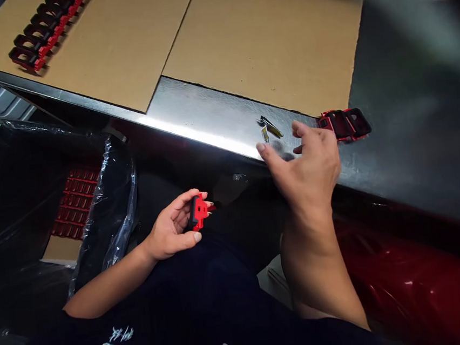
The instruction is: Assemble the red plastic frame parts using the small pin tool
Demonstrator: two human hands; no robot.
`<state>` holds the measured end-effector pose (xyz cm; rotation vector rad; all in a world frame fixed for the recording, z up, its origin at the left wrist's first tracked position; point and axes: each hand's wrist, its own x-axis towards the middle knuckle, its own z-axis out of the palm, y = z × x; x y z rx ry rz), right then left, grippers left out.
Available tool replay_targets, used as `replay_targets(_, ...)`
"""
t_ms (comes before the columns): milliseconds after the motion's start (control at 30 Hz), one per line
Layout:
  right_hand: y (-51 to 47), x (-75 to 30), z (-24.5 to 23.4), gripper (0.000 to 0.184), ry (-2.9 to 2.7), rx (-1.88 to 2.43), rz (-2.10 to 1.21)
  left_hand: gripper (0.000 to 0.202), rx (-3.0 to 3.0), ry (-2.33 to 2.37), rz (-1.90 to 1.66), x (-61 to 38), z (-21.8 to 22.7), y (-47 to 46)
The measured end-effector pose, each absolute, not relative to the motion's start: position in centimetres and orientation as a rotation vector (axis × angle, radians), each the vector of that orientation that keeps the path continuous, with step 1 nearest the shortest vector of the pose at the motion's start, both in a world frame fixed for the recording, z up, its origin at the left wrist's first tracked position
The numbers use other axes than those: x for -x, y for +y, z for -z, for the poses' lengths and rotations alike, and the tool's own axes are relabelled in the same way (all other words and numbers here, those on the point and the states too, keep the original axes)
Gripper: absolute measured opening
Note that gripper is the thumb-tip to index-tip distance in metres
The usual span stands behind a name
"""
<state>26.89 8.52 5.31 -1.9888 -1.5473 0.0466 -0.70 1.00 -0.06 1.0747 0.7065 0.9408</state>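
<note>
With our left hand [170,230] we hold a small red-and-black plastic part [201,212] in front of the near edge of the grey metal table [204,115], fingers and thumb clamped on it. Our right hand [306,168] is over that edge, thumb and fingers apart; we cannot tell whether it touches the metal. Just beside its fingertips lies a small, shiny metal clipper-like tool [271,127]. Two red-and-black plastic frames [347,124] sit by the near right corner of the brown cardboard sheet [266,44].
</note>
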Motion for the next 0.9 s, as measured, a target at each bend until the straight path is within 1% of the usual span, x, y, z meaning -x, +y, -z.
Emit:
replay_targets(67,10.5,-27.5,-5.0,0.059,-1.517,2.163,-0.062,0.078,-1.126,0.694,-0.974,0.5,-0.4,1.2)
replay_targets(133,11.5,-27.6,-4.4,0.048,-1.496,2.206,-0.078,0.079,-1.147,0.684,-0.995,0.4,-0.4,1.3)
replay_targets(300,11.4,-28.2,-3.6,0.031,-1.492,2.093,-0.035,0.080,-1.146,0.655,-1.021,0.4,0.3,1.2)
replay_targets(400,9.1,-28.4,-3.9,0.024,-1.488,1.915,-0.103,0.080,-1.177,0.665,-1.035,0.5,0.2,1.1)
replay_targets(500,4.6,-27.3,-4.9,0.020,-1.633,1.604,-0.316,0.080,-1.303,0.745,-1.002,0.5,-0.3,0.9)
replay_targets(533,2.9,-26.7,-5.3,0.024,-1.727,1.468,-0.413,0.080,-1.365,0.779,-1.000,0.5,-0.5,0.9)
replay_targets(600,-0.1,-25.3,-5.8,0.036,-1.877,1.278,-0.593,0.083,-1.504,0.818,-1.011,0.5,-0.9,0.9)
replay_targets(667,-2.2,-24.0,-5.9,0.037,-1.911,1.163,-0.683,0.086,-1.640,0.792,-1.004,0.4,-1.2,1.0)
replay_targets(800,-3.9,-22.5,-5.4,0.029,-1.853,1.096,-0.666,0.093,-1.805,0.678,-0.950,-0.1,-1.6,1.3)
replay_targets(900,-4.1,-22.3,-5.1,0.026,-1.818,1.090,-0.592,0.091,-1.818,0.640,-0.972,-0.3,-1.7,1.4)
